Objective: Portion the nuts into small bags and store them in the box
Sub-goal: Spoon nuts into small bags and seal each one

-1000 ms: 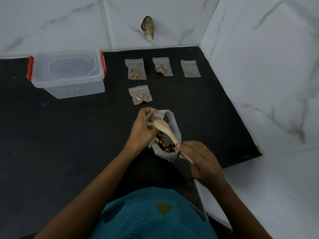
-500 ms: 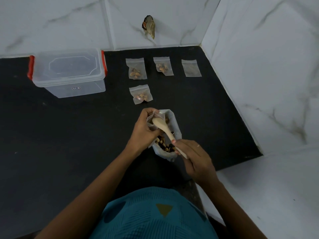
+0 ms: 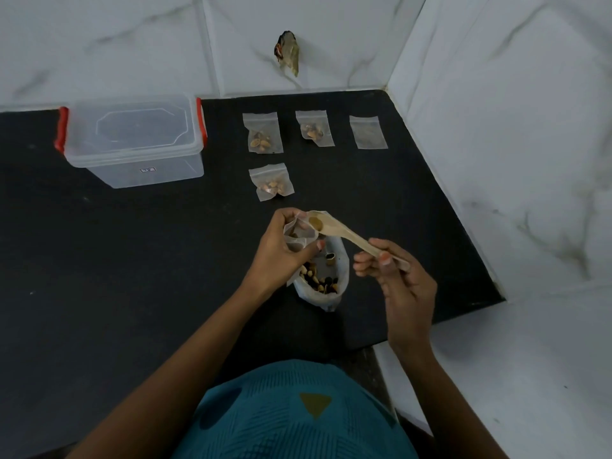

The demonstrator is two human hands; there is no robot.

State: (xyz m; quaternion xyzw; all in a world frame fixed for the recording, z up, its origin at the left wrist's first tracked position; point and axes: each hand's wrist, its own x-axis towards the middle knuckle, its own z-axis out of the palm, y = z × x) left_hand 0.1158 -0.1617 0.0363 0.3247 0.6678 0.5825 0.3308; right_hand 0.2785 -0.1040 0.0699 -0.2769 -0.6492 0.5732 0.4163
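1. Left hand (image 3: 281, 250) pinches the bag (image 3: 294, 241) open; if its mouth sags, nuts (image 3: 318, 283) could miss.
2. Right hand (image 3: 397, 279) pinches the spoon (image 3: 344, 235) over the sack (image 3: 342, 270) on the table (image 3: 132, 293); early tilt could spill.

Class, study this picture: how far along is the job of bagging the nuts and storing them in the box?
Done: three filled bags lie on the counter. In hand: the left hand holds a fourth bag open; the right hand holds the spoon at its mouth, above the big bag of nuts. Left: a fifth bag looks empty, and the box is lidded with no bags inside.
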